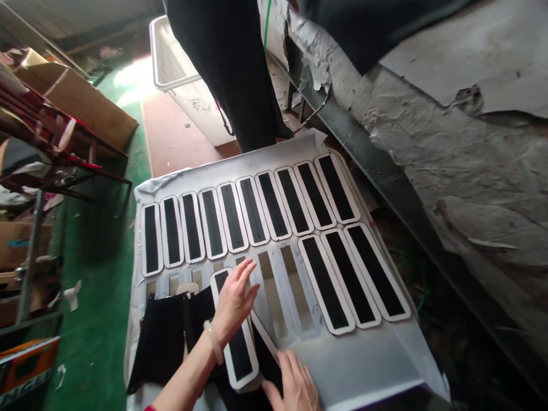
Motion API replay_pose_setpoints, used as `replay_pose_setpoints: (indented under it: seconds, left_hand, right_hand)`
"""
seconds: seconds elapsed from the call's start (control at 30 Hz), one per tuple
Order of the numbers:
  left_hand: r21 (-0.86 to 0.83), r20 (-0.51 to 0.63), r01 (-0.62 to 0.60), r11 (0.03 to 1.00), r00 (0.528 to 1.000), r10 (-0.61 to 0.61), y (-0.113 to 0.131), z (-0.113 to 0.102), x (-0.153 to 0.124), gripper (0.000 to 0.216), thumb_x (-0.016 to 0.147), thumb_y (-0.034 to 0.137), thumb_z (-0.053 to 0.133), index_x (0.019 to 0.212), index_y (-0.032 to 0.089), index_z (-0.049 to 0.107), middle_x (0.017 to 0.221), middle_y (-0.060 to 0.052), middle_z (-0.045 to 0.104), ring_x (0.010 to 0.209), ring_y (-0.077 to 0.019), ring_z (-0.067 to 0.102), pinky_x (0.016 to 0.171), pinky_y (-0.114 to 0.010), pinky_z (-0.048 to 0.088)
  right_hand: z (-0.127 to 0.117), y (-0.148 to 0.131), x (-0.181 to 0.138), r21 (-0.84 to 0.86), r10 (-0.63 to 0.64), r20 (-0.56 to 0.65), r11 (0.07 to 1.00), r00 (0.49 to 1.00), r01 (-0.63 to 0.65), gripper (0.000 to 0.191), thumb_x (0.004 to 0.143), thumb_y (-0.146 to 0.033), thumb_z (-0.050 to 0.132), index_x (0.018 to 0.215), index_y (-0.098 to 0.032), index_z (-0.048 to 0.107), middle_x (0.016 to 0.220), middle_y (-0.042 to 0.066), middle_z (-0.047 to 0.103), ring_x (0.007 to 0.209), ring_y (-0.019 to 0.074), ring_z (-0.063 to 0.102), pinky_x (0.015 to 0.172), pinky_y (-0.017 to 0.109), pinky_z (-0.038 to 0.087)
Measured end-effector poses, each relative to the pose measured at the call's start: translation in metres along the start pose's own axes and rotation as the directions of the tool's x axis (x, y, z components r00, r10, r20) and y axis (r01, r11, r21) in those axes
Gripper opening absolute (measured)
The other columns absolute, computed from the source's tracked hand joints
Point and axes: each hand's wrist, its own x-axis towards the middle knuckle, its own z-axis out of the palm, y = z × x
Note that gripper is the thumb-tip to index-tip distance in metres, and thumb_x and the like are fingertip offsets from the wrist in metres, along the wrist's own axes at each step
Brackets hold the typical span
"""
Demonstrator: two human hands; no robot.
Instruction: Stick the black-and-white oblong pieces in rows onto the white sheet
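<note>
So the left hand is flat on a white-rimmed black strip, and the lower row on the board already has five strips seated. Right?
Not quite. The head view shows only three seated strips in the lower row of the white board, not five. The left hand does lie flat on a white-rimmed black strip.

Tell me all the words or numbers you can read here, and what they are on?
"NG": only these white letters show on the orange box at the lower left; the rest is cut off.
Dark marks on the white bin: too blurred to read.
The black strips under the hands carry no writing.
</note>
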Motion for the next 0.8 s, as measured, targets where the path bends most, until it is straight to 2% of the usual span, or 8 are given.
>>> replay_pose_setpoints:
  seconds: [0.07,0.17,0.23,0.33,0.43,0.57,0.67,0.8]
  left_hand:
    - [-0.061,-0.135,0.232,0.971,0.962,-0.238,-0.021,-0.01,-0.041,0.042,0.091,0.032,0.05,0.132,0.024,0.045,0.137,-0.008,0.047,0.128,-0.0241,0.044,0.107,-0.047,0.039]
    - [-0.275,-0.175,0.532,0.801,0.791,-0.586,-0.042,-0.011,-0.094,0.05,0.086,0.05,0.053,0.128,0.023,0.047,0.127,-0.009,0.054,0.113,-0.0258,0.056,0.095,-0.044,0.049]
    - [-0.396,-0.113,0.634,0.664,0.684,-0.721,-0.047,-0.005,-0.117,0.06,0.08,0.058,0.056,0.127,0.021,0.047,0.126,-0.009,0.055,0.111,-0.0258,0.058,0.097,-0.044,0.048]
    - [-0.5,-0.056,0.659,0.562,0.623,-0.78,-0.046,0.003,-0.128,0.074,0.074,0.063,0.058,0.129,0.017,0.045,0.113,-0.009,0.062,0.105,-0.0256,0.06,0.097,-0.042,0.047]
    - [-0.533,-0.003,0.651,0.54,0.637,-0.771,-0.036,0.0,-0.121,0.073,0.071,0.064,0.061,0.123,0.014,0.05,0.093,-0.005,0.065,0.089,-0.0241,0.064,0.084,-0.037,0.051]
    - [-0.53,0.125,0.585,0.613,0.769,-0.627,-0.017,-0.021,-0.115,0.043,0.081,0.054,0.057,0.103,0.017,0.058,0.081,-0.002,0.064,0.078,-0.0195,0.063,0.074,-0.029,0.051]
    - [-0.49,0.026,0.477,0.73,0.844,-0.535,0.0,-0.037,-0.123,0.032,0.085,0.048,0.056,0.099,0.02,0.06,0.088,-0.003,0.065,0.081,-0.0186,0.063,0.074,-0.027,0.052]
    - [-0.468,-0.096,0.421,0.777,0.85,-0.518,0.033,-0.042,-0.131,0.026,0.086,0.045,0.055,0.098,0.023,0.06,0.081,-0.002,0.061,0.071,-0.016,0.061,0.065,-0.024,0.052]
  right_hand:
    - [0.0,-0.018,0.009,0.149,0.028,0.008,0.988,1.0,-0.029,0.028,0.084,-0.025,0.048,0.111,-0.02,0.054,0.104,0.01,0.061,0.094,0.0263,0.061,0.079,0.038,0.051]
    - [-0.006,-0.05,0.027,0.21,0.061,0.07,0.975,0.996,-0.074,0.039,0.083,-0.028,0.05,0.12,-0.017,0.053,0.117,0.012,0.059,0.106,0.0258,0.058,0.087,0.036,0.05]
    - [-0.007,-0.073,0.039,0.133,0.085,0.103,0.986,0.991,-0.098,0.062,0.072,-0.027,0.06,0.131,-0.011,0.048,0.131,0.016,0.051,0.118,0.0301,0.051,0.097,0.041,0.046]
    - [-0.001,-0.098,0.05,0.068,0.119,0.107,0.99,0.987,-0.127,0.082,0.062,-0.024,0.064,0.137,-0.004,0.04,0.134,0.021,0.047,0.117,0.0333,0.051,0.096,0.045,0.046]
    - [0.01,-0.102,0.054,0.12,0.118,0.036,0.985,0.992,-0.121,0.079,0.062,-0.02,0.059,0.137,-0.004,0.039,0.127,0.02,0.051,0.111,0.0318,0.055,0.091,0.044,0.049]
    - [0.017,-0.094,0.055,0.416,0.132,-0.011,0.902,0.991,-0.116,0.069,0.068,-0.032,0.059,0.131,-0.011,0.04,0.124,0.016,0.055,0.114,0.0299,0.055,0.095,0.042,0.049]
    - [0.011,-0.096,0.047,0.566,0.126,0.039,0.815,0.991,-0.126,0.073,0.072,-0.045,0.063,0.135,-0.018,0.038,0.121,0.012,0.059,0.108,0.0289,0.06,0.088,0.038,0.054]
    - [0.002,-0.104,0.023,0.36,0.13,-0.147,0.93,0.981,-0.069,0.081,0.077,-0.035,0.062,0.147,-0.028,0.021,0.128,0.009,0.057,0.104,0.0289,0.063,0.076,0.031,0.059]
